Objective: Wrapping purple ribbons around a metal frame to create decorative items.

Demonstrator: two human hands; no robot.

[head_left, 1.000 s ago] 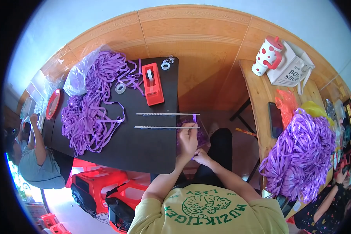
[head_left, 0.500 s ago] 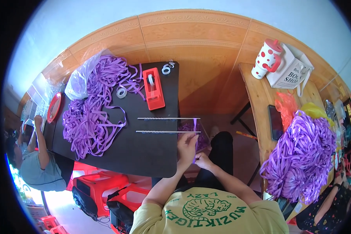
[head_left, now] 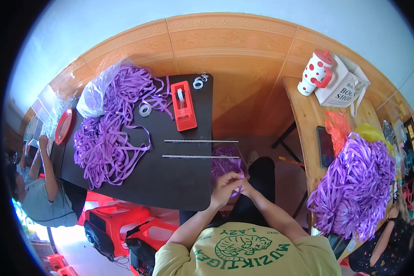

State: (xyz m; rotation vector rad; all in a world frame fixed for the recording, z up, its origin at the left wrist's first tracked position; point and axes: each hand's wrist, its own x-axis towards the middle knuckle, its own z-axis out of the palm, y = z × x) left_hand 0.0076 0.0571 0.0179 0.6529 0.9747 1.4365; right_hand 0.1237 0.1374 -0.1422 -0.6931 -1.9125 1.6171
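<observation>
Just off the right edge of the dark table (head_left: 170, 188), my two hands are close together over my lap. My left hand (head_left: 225, 187) is closed in a pinch on a purple ribbon (head_left: 242, 169), part of which loops below the fingers. My right hand (head_left: 247, 187) is closed against the same ribbon, its fingertips partly hidden behind the left. Two thin metal rods (head_left: 225, 141) (head_left: 223, 157) stick out past the table edge in front of my hands, and no ribbon is wrapped around them.
A heap of purple ribbon (head_left: 108, 152), a red tape dispenser (head_left: 184, 117) and tape rolls (head_left: 145, 110) lie on the dark table. Below its edge, a container holds purple pieces (head_left: 223, 168). The wooden table (head_left: 303, 110) bears a phone, tumbler and more ribbon. A co-worker (head_left: 50, 202) sits left.
The ribbon that crossed both rods is off them. My left hand has drawn back toward my lap, and my right hand has come up beside it.
</observation>
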